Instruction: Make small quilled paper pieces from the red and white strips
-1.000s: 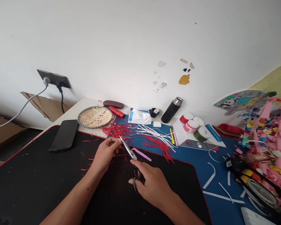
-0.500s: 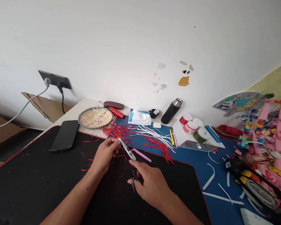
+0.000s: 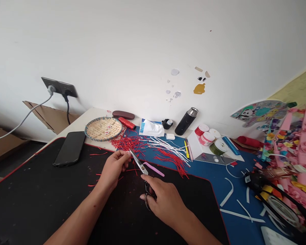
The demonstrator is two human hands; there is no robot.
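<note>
Scissors (image 3: 142, 167): angled toward desk's (image 3: 79, 125) far edge, my right hand (image 3: 166, 197) clamped on them. My left hand (image 3: 114, 167): fingertips pinched together, contents unclear, beside scissors' points. Hazards: slip nicking fingertip; drift snagging red threads (image 3: 129, 143) beyond.

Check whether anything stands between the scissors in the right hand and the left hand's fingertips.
Nothing visible does. The scissors in the right hand point straight at the left hand, tips at its fingertips. The pink tool lies right of the blades, not between.
</note>
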